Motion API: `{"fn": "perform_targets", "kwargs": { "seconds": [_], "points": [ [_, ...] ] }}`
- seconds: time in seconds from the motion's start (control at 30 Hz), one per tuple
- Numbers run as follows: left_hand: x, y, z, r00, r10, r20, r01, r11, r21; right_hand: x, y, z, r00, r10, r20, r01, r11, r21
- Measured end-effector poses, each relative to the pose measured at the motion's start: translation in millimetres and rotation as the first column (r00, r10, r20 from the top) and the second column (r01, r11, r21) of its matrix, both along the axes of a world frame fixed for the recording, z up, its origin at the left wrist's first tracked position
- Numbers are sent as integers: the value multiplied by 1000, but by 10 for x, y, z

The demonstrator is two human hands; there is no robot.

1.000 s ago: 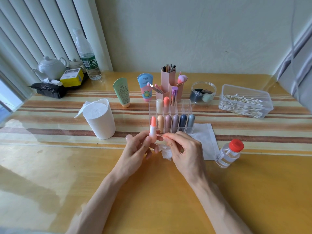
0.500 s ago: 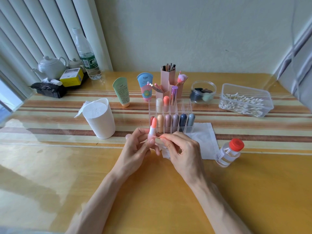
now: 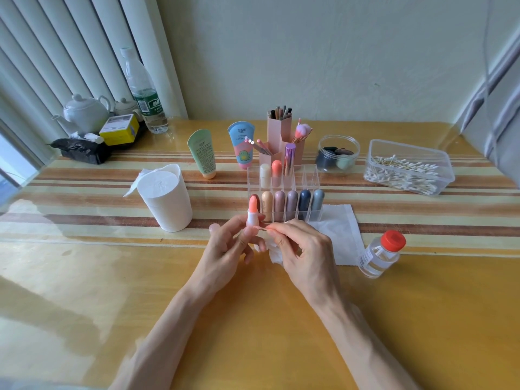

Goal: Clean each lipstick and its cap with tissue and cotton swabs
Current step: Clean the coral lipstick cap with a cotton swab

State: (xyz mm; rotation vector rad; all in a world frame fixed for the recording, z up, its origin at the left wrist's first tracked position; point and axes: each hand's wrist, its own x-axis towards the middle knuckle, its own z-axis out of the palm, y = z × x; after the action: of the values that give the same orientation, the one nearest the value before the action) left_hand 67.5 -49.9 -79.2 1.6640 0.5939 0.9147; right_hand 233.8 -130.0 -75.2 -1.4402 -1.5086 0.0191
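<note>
Both hands meet in front of the clear acrylic organizer (image 3: 309,175) on the surface (image 3: 112,277). I see the left hand (image 3: 225,251) holding an uncapped peach lipstick (image 3: 252,209) upright, its fingers (image 3: 247,235) curled round the white base, so the bullet stands just before the front row of capped lipsticks (image 3: 292,204) in the organizer. The right hand (image 3: 306,257) pinches a cotton swab (image 3: 260,228) between thumb and fingertips. The stick lies roughly level, its pinkish tip at the lipstick's base, though I cannot tell whether they touch. A crumpled tissue (image 3: 274,254) shows between the two hands, and a flat tissue (image 3: 342,235) lies just beside the organizer's front right corner. A red-capped bottle (image 3: 381,256) sits to the right, the swab box (image 3: 408,173) beyond it, and a tissue tub (image 3: 170,198) to the left.
</note>
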Motion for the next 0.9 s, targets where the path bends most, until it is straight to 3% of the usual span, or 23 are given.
{"fn": "perform_targets", "kwargs": {
  "seconds": [0.27, 0.9],
  "points": [
    [7, 21, -31, 999, 42, 35, -41, 999, -28, 10, 12, -18, 1000, -30, 1, 30, 1000, -8],
    [-22, 30, -53, 996, 72, -55, -70, 997, 34, 14, -12, 9, 997, -60, 58, 58, 998, 24]
  ]
}}
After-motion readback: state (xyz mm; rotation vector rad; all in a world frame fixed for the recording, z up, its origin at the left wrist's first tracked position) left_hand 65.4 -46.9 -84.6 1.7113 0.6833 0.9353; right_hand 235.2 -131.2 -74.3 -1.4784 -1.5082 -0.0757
